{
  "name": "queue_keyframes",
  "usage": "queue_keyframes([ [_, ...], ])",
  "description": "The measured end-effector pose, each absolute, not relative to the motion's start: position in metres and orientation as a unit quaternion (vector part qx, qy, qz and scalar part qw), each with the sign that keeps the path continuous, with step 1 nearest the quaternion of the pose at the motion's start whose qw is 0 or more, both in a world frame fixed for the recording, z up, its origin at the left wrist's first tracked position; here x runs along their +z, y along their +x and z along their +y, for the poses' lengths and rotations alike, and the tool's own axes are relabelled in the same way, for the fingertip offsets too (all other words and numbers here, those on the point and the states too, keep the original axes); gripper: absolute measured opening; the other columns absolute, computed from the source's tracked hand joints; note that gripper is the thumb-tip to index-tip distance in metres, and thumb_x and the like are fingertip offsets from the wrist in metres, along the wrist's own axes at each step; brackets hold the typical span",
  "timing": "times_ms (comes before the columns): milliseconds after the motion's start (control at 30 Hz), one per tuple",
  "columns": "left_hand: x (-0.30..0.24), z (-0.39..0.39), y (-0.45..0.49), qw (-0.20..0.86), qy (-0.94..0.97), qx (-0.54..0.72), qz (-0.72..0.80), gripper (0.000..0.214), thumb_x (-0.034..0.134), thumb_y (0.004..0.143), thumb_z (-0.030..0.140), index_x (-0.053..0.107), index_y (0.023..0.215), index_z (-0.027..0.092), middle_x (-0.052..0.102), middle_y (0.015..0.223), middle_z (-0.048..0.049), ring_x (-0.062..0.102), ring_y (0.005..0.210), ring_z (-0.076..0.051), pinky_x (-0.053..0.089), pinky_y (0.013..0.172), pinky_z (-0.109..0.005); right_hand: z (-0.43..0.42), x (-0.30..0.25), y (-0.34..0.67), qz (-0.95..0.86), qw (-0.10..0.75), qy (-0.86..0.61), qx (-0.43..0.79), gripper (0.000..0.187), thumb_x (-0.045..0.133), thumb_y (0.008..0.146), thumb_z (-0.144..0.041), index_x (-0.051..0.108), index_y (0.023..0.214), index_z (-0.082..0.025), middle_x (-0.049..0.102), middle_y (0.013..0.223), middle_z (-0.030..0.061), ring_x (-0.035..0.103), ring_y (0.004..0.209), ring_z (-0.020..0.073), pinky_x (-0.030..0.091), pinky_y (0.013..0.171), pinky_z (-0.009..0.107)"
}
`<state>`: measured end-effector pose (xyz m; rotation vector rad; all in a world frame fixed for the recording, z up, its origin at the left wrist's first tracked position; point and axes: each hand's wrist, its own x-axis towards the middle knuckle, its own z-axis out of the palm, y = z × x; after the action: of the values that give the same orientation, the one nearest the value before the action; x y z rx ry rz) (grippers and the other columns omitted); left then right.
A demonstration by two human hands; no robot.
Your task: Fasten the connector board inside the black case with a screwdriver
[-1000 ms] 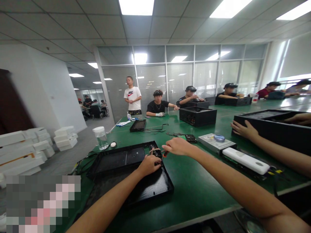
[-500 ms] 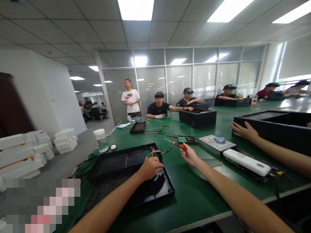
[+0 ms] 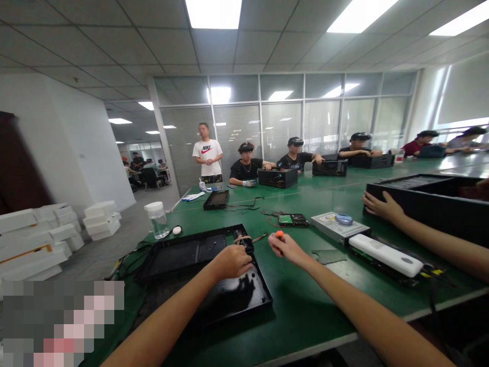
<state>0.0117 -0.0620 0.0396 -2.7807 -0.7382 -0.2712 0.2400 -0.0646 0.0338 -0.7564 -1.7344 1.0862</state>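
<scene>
My left hand (image 3: 231, 261) is closed over the right part of a black plastic casing (image 3: 263, 293), its fingers pinched together. What they hold, if anything, is hidden. Just beyond those fingers, a small black part (image 3: 247, 243) with a tan cable lies at the casing's corner. My right hand (image 3: 284, 246) is wrapped round a screwdriver (image 3: 280, 234), to the right of the casing and above the table. Only the orange end of its handle shows; the shaft is out of sight.
A hard drive with a green board (image 3: 292, 219), a grey metal drive box (image 3: 336, 229) and a long white device (image 3: 385, 255) lie to the right. A co-worker's hand (image 3: 384, 206) grips a large black case (image 3: 416, 209). At left stands a clear jar (image 3: 159, 224).
My right hand has shifted left and turned the screwdriver, so its shaft no longer shows. My left hand has barely moved. Across the table, a co-worker's black case has moved left.
</scene>
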Motion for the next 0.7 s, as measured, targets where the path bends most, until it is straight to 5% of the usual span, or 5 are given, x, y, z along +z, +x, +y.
queue_keyframes([
  [133, 0.066, -0.049, -0.019, 0.08, -0.909, -0.102, -0.396, 0.038, 0.046, 0.082, 0.038, 0.039, 0.113, 0.017, 0.058, 0.085, -0.0059, 0.056, 0.077, -0.019, 0.04, 0.068, -0.026, -0.134, 0.037, 0.221, -0.926, 0.188, -0.288, 0.158, 0.022, 0.052, 0.078, -0.037, 0.056, 0.086, -0.017, 0.058, 0.085, 0.0046, 0.052, 0.077, 0.0165, 0.039, 0.069, 0.028],
  [200, 0.068, -0.042, -0.045, 0.044, -0.892, -0.103, -0.438, 0.045, 0.049, 0.08, 0.038, 0.033, 0.116, 0.015, 0.057, 0.087, -0.0057, 0.056, 0.077, -0.019, 0.04, 0.067, -0.025, -0.162, 0.029, 0.218, -0.942, 0.14, -0.3, 0.063, 0.025, 0.055, 0.076, -0.031, 0.055, 0.096, -0.018, 0.058, 0.091, 0.0073, 0.051, 0.086, 0.0206, 0.038, 0.073, 0.03],
  [367, 0.047, -0.033, -0.098, -0.057, -0.881, -0.012, -0.469, 0.033, 0.056, 0.074, 0.029, 0.045, 0.103, 0.017, 0.057, 0.088, -0.0022, 0.055, 0.078, -0.016, 0.041, 0.068, -0.023, -0.187, 0.004, 0.239, -0.92, 0.154, -0.358, 0.032, 0.022, 0.044, 0.08, -0.017, 0.051, 0.101, -0.022, 0.056, 0.091, 0.0042, 0.051, 0.081, 0.0167, 0.036, 0.068, 0.026],
  [500, 0.036, -0.034, -0.105, -0.004, -0.902, -0.002, -0.432, 0.021, 0.058, 0.07, 0.02, 0.054, 0.091, 0.018, 0.056, 0.097, -0.0033, 0.051, 0.092, -0.018, 0.038, 0.081, -0.026, -0.185, -0.002, 0.257, -0.909, 0.154, -0.386, 0.023, 0.013, 0.045, 0.078, -0.015, 0.053, 0.086, -0.021, 0.056, 0.084, 0.0024, 0.051, 0.077, 0.0163, 0.033, 0.064, 0.026],
  [700, 0.07, -0.053, -0.088, 0.019, -0.912, -0.053, -0.406, 0.026, 0.054, 0.074, 0.019, 0.055, 0.1, 0.022, 0.055, 0.104, -0.0021, 0.048, 0.1, -0.018, 0.035, 0.088, -0.028, -0.154, 0.001, 0.243, -0.911, 0.162, -0.379, 0.018, 0.009, 0.044, 0.083, -0.021, 0.052, 0.086, -0.019, 0.057, 0.083, 0.003, 0.052, 0.076, 0.0151, 0.036, 0.067, 0.025],
])
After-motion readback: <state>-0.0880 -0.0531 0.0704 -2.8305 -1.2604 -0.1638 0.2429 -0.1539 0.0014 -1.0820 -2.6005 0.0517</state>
